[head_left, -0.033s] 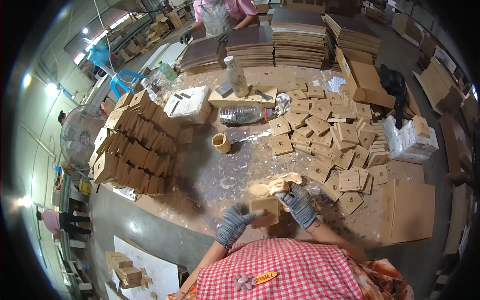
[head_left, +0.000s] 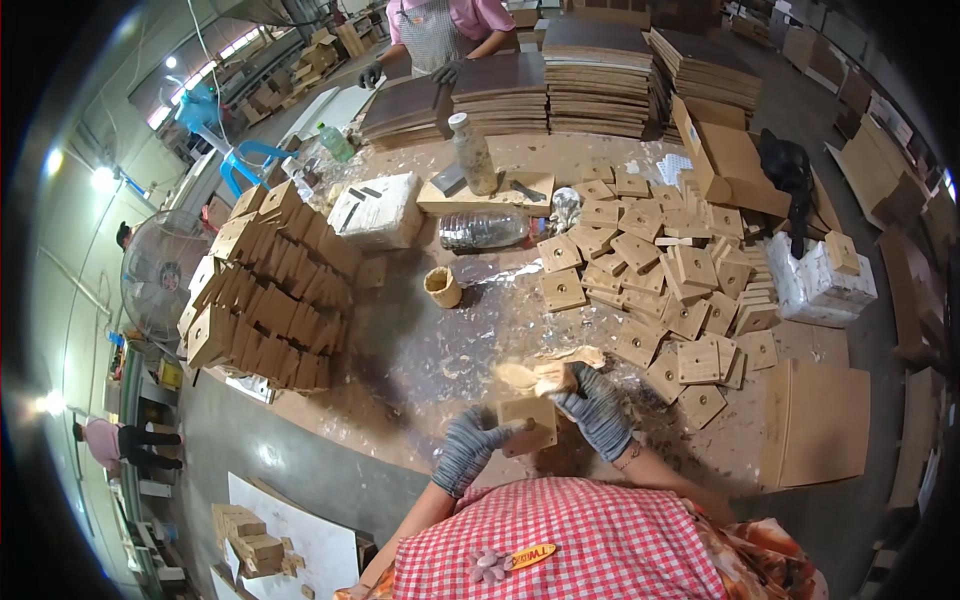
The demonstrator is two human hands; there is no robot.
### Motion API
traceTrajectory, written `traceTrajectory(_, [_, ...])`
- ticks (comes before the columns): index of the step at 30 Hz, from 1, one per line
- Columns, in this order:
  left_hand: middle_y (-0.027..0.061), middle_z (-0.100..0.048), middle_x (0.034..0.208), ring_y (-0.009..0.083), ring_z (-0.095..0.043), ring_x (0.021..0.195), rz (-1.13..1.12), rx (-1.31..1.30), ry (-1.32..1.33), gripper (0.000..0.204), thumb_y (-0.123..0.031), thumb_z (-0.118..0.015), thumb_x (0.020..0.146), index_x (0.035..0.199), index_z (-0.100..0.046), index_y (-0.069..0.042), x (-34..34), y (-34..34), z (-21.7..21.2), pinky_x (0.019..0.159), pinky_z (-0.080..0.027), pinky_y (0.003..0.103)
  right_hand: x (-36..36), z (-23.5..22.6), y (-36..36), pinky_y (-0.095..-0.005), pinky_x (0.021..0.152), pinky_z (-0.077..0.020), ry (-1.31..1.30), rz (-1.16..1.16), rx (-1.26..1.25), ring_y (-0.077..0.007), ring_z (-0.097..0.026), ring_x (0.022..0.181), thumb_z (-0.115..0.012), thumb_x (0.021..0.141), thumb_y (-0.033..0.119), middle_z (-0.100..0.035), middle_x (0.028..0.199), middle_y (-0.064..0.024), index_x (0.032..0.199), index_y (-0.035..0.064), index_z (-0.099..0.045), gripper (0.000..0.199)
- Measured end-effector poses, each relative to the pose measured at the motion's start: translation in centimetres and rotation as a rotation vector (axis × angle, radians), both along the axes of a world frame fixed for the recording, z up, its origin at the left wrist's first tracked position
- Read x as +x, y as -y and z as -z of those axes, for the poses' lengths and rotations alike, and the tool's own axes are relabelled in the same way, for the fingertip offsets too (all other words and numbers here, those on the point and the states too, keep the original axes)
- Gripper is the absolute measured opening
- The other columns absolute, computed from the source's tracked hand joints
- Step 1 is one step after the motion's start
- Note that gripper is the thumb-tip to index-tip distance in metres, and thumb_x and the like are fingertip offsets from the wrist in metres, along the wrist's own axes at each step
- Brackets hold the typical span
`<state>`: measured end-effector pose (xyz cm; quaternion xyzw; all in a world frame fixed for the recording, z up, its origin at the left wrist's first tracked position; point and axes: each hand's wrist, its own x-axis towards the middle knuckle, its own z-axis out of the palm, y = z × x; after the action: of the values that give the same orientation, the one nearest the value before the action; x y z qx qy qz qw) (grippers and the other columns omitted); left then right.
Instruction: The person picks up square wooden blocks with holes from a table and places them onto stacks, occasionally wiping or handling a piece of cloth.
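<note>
My left hand, in a grey knitted glove, grips a square wooden block by its left side, thumb across the face. My right hand, gloved alike, is closed on a crumpled tan cloth just above the block's upper right corner. Part of the cloth is smeared by motion, and the right fingertips are partly hidden by it. To the right lies a loose heap of similar square blocks, each with a hole. Many more stand in stacked rows at the left.
A small tan cup stands mid-table. Behind it are a plastic bottle on its side, a jar and a white wrapped block. A cardboard box sits at right. Across the table, a person's gloved hands rest near dark panels.
The cloth in my right hand has shifted and bunched differently, its left end now blurred. My left hand and the block have hardly moved.
</note>
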<state>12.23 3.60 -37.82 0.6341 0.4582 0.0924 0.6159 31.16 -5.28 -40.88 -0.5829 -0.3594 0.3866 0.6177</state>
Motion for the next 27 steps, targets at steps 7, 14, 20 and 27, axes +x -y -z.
traceTrajectory(7, [0.0095,-0.068,0.089,0.0132,-0.063,0.08,0.041,0.193,-0.03,0.039,-0.017,-0.075,0.075,0.105,-0.063,0.003,1.1,0.3,-0.9,0.073,-0.052,0.028,-1.1,2.3,-0.5,-0.0366,0.1,-0.0415,0.338,-0.106,0.038,-0.0257,-0.054,0.113,-0.07,0.074,0.013,-0.059,0.118,-0.0105,0.119,0.0043,-0.059,0.047])
traceTrajectory(14, [0.0089,-0.068,0.088,0.0122,-0.062,0.078,0.072,0.158,0.005,0.036,-0.015,-0.076,0.076,0.104,-0.062,0.003,0.4,1.0,-1.6,0.07,-0.051,0.028,1.5,3.9,-0.2,-0.0329,0.1,-0.0421,0.083,-0.298,-0.115,-0.0204,-0.055,0.11,-0.074,0.072,0.009,-0.059,0.117,-0.0096,0.12,0.0041,-0.058,0.051])
traceTrajectory(20, [0.0059,-0.066,0.081,0.0092,-0.059,0.072,0.098,0.129,0.014,0.032,-0.015,-0.075,0.076,0.102,-0.062,0.0,0.5,1.1,-1.7,0.066,-0.05,0.026,1.2,1.6,0.2,-0.0306,0.094,-0.0472,0.094,-0.305,0.011,-0.0176,-0.056,0.106,-0.072,0.077,0.005,-0.061,0.114,-0.0087,0.122,0.0061,-0.057,0.048])
traceTrajectory(27, [0.004,-0.065,0.08,0.0087,-0.057,0.07,0.169,0.309,-0.077,0.035,-0.021,-0.076,0.077,0.101,-0.062,0.001,0.7,0.5,-0.5,0.065,-0.05,0.026,0.3,-0.6,-1.5,-0.0314,0.096,-0.0473,0.116,-0.375,-0.003,-0.0196,-0.056,0.11,-0.076,0.074,0.007,-0.058,0.119,-0.0093,0.123,0.0069,-0.057,0.052])
